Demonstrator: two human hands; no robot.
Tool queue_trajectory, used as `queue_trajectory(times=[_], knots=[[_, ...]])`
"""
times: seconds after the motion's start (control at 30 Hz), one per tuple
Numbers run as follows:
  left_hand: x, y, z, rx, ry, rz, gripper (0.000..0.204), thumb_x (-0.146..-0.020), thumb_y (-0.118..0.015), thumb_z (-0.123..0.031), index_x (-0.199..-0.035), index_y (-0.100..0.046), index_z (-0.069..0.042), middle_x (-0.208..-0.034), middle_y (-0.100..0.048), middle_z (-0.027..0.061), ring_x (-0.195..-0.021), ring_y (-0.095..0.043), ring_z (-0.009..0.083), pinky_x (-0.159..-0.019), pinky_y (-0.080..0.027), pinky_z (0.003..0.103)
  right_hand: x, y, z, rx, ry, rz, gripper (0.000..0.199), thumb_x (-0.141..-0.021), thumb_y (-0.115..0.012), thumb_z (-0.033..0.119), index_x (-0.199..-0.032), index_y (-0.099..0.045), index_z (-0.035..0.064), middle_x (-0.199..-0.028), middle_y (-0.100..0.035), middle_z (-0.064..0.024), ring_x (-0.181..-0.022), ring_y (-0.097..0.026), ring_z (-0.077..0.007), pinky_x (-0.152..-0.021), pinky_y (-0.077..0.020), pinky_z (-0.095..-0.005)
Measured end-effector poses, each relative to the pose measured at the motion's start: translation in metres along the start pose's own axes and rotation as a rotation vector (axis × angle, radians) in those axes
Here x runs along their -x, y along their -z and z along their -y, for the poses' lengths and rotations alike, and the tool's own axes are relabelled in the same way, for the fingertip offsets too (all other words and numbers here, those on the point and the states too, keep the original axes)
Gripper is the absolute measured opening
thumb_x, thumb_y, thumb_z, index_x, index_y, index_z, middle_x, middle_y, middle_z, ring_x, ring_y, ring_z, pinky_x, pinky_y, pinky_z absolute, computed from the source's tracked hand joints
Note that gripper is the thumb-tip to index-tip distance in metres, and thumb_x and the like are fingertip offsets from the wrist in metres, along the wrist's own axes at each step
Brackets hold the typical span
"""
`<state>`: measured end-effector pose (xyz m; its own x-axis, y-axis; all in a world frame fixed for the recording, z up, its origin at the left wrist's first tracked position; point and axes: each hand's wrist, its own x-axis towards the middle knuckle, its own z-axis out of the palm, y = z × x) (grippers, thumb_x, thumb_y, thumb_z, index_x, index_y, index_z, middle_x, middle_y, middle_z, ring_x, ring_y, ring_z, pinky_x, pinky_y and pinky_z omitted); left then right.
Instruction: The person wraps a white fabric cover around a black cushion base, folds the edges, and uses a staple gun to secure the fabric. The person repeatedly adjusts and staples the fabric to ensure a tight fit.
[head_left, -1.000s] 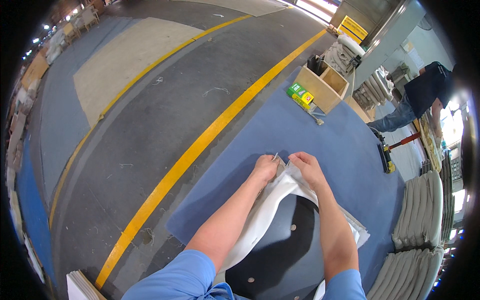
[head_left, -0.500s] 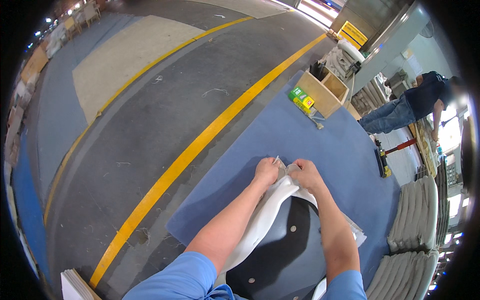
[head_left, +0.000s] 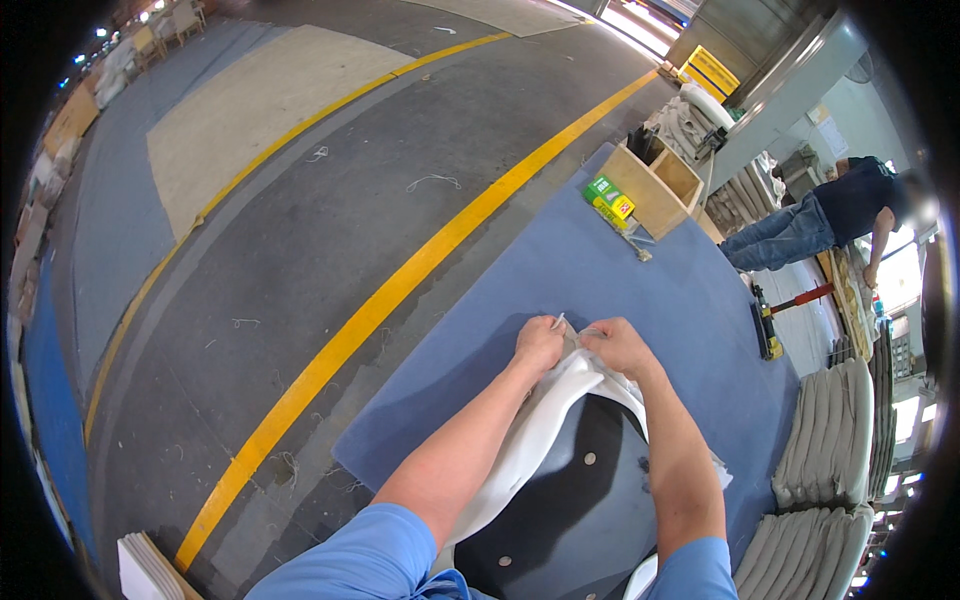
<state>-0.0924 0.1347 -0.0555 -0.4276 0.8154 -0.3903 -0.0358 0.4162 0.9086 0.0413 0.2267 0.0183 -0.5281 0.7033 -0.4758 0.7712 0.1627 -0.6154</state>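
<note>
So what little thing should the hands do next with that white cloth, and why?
Probably pull the white fabric cover a bit further over the black curved panel. Both the left hand and the right hand pinch it bunched at the far edge, and much black surface shows.

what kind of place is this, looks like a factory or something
Most likely an upholstery or furniture workshop floor. Yellow lane lines cross the concrete, stacks of pale cushion pads sit beside a blue padded worktable, and both hands pull white fabric over a black seat panel.
</note>
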Motion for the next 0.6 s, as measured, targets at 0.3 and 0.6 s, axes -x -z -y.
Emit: queue_trajectory(times=[0.3, 0.6], knots=[[0.000, 0.001, 0.001, 0.046, 0.015, 0.017, 0.031, -0.104, -0.056, -0.025, -0.111, -0.071, 0.002, -0.100, -0.073, 0.0177, -0.092, -0.069, 0.0293, -0.083, -0.050, 0.042, -0.005, 0.007, 0.006, 0.084, 0.019, 0.082, 0.023, -0.089, -0.067, 0.014, -0.100, -0.075, -0.0048, -0.078, -0.067, -0.0033, -0.074, -0.058, -0.0132, -0.069, -0.0490, -0.0328], [-0.003, 0.001, 0.003, 0.043, 0.025, 0.049, 0.031, -0.103, -0.056, -0.025, -0.112, -0.071, 0.001, -0.101, -0.074, 0.0160, -0.092, -0.068, 0.0262, -0.083, -0.051, 0.041, -0.007, 0.014, 0.013, 0.101, -0.016, 0.123, 0.027, -0.082, -0.070, 0.013, -0.101, -0.075, -0.0049, -0.079, -0.068, -0.0035, -0.074, -0.059, -0.0134, -0.068, -0.0495, -0.0328]])
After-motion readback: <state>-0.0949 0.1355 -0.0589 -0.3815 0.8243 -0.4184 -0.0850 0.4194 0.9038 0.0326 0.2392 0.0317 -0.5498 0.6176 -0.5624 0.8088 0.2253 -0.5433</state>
